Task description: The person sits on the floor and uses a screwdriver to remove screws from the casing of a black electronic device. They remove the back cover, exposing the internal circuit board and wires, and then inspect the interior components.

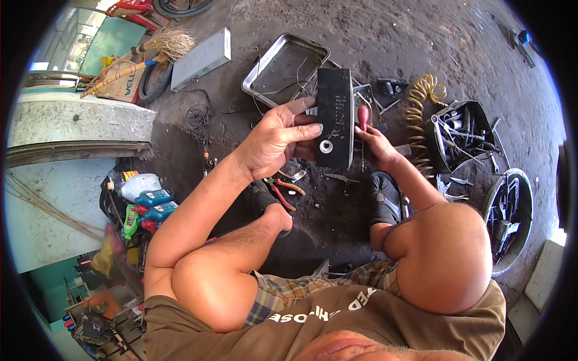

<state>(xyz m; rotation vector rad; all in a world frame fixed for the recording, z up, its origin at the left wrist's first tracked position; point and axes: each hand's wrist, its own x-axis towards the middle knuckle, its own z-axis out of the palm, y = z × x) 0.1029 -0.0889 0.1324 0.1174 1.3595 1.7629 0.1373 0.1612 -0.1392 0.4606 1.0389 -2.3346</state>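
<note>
A flat black rectangular case (335, 111) is held up in front of me. Set into the lower part of its face is a round silver piece. My left hand (277, 141) is closed around its left edge, the thumb lying across the front. Just past the right edge, my right hand (379, 147) grips a screwdriver (362, 117), its red handle pointing up and its thin shaft hanging down. The case partly hides my right fingers. On the ground below lie red-handled pliers (284, 194), near my left foot.
A metal tray frame (288, 37) lies beyond the case. To the right are a coiled yellow hose (415, 105), a cut-open container (460, 135) of tools and a round basin (525, 207) of metal parts. Bottles (155, 204), a grey box (201, 60) and a broom (165, 43) are left.
</note>
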